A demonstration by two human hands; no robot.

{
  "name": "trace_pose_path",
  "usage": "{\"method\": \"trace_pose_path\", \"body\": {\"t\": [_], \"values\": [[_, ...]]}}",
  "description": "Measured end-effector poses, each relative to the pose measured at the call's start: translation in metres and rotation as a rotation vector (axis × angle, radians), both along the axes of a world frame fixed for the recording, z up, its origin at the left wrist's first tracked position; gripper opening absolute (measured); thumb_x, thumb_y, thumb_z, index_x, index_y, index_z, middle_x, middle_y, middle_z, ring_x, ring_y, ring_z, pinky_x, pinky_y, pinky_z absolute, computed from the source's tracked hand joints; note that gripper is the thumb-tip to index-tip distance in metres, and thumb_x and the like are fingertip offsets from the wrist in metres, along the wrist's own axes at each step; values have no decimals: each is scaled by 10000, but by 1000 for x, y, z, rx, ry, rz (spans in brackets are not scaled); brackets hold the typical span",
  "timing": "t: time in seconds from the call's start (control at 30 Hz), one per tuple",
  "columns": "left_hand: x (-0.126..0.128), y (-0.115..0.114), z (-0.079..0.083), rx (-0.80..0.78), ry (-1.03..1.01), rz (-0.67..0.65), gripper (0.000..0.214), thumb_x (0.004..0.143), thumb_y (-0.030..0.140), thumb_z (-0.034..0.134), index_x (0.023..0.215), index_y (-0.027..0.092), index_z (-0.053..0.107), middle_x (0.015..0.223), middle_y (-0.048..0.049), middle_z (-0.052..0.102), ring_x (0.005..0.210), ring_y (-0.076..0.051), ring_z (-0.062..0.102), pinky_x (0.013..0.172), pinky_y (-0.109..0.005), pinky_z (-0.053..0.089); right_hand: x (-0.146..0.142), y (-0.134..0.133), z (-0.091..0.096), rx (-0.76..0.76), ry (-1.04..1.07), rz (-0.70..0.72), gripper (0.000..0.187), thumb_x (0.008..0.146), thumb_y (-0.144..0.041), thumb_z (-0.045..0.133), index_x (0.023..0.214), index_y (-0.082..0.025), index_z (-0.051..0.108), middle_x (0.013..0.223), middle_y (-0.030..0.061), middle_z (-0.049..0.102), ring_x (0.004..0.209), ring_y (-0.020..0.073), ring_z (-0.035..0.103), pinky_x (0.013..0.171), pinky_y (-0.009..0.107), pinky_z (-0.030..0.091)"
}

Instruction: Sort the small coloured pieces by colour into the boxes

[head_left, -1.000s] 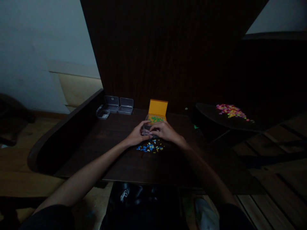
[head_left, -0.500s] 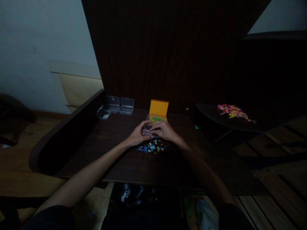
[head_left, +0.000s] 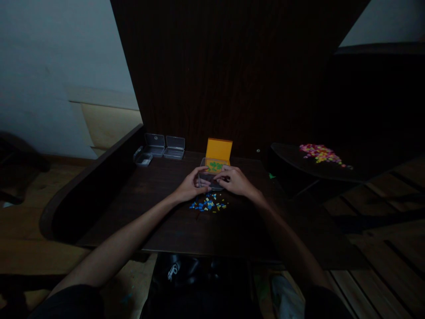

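Observation:
My left hand is curled round the left side of a small clear plastic box, thumb in front and fingers behind. Over the right part of that box is my right hand, its thumb and fingertips drawn together; what they pinch, if anything, is too small to make out. Several green pieces show just beyond my hands, before the raised yellow lid of a case. On the near side of the clear box lies a loose scatter of tiny blue, yellow and pale pieces.
Several open clear boxes stand at the back left of the dark wooden table. To the right, a heap of pink, red and yellow bits lies on a raised curved shelf. A green scrap is near its foot.
My right hand has shifted slightly right, away from my left fingers, uncovering more of the clear box. My left hand stays at the box's left side.

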State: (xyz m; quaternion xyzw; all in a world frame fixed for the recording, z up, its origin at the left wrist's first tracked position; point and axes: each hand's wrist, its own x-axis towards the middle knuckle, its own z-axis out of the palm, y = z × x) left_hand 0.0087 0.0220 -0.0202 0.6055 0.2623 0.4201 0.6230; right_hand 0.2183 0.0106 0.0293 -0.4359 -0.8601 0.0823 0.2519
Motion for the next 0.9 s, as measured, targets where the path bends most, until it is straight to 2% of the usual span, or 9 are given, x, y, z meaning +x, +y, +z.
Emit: {"method": "trace_pose_path", "body": {"t": [0.13, 0.33, 0.47, 0.6, 0.9], "values": [[0, 1, -1, 10, 10, 1, 724, 642, 152, 798, 1267, 211, 438, 1244, -121, 530, 843, -119, 655, 777, -294, 556, -1, -1, 0, -33, -14, 8, 177, 824, -135, 614, 915, -183, 758, 811, 49, 622, 736, 152, 559, 675, 274, 414], [1, 1, -5, 24, -16, -26, 715, 654, 152, 797, 1269, 206, 436, 1188, -109, 565, 865, -136, 664, 770, -284, 556, -12, 0, -8, -75, -43, -8, 130, 833, -234, 660, 916, -190, 749, 848, 52, 632, 759, 153, 552, 677, 266, 385], [2, -1, -4, 32, 2, -27, 725, 647, 167, 807, 1270, 201, 437, 1163, -103, 575, 854, -133, 660, 777, -292, 554, -18, 1, -11, -53, -77, -40, 100, 824, -196, 653, 867, -184, 743, 856, 54, 647, 787, 161, 553, 690, 269, 374], [2, -2, -3, 50, 22, -29, 720, 648, 174, 808, 1268, 200, 443, 1151, -100, 575, 848, -130, 653, 785, -303, 549, -19, 2, -10, -73, -88, -55, 81, 808, -173, 653, 835, -170, 730, 779, 38, 626, 727, 151, 532, 651, 256, 353], [3, -3, -2, 28, -26, -56, 719, 638, 161, 804, 1258, 209, 444, 1106, -68, 582, 843, -129, 653, 785, -300, 545, -25, -1, -8, -91, -87, -32, 64, 845, -168, 598, 851, -162, 662, 768, 28, 606, 704, 140, 511, 667, 251, 363]]}}
